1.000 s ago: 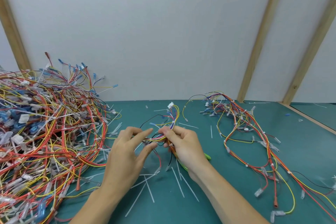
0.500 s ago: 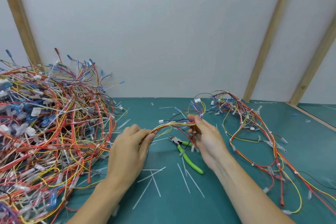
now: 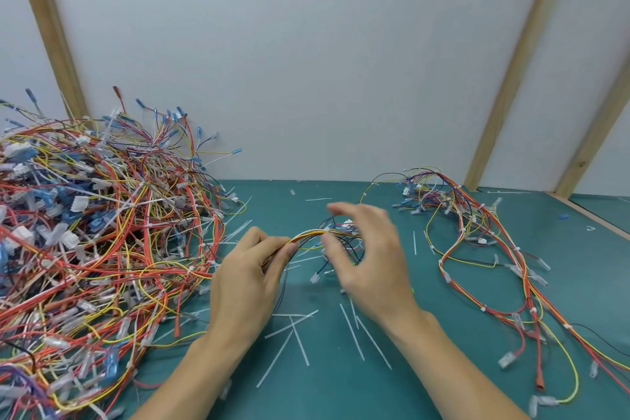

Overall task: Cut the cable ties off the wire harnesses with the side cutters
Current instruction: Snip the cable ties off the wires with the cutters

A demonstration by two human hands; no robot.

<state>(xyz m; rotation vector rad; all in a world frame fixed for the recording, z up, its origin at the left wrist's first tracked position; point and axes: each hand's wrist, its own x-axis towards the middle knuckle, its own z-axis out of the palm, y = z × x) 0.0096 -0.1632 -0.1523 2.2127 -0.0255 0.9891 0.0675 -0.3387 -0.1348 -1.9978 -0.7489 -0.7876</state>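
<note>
My left hand (image 3: 249, 276) pinches one end of a small harness (image 3: 317, 233) of yellow, orange and white wires, which arches to the right just above the mat. A white cable tie sits on the bundle near its top. My right hand (image 3: 368, 259) is blurred, its fingers spread and slightly curved around the harness's far end, with thumb and forefinger apart; it holds nothing I can make out. The green-handled side cutters lie under my right hand; only a speck of green (image 3: 412, 291) shows at its edge.
A big tangled heap of harnesses (image 3: 92, 242) fills the left side. A looser group of harnesses (image 3: 484, 249) lies spread at the right. Several cut white ties (image 3: 351, 331) litter the green mat (image 3: 341, 385). A white wall with wooden battens stands behind.
My right hand let go of the harness end, opened, and shifted over the cutters, hiding them. My left hand kept its pinch on the harness.
</note>
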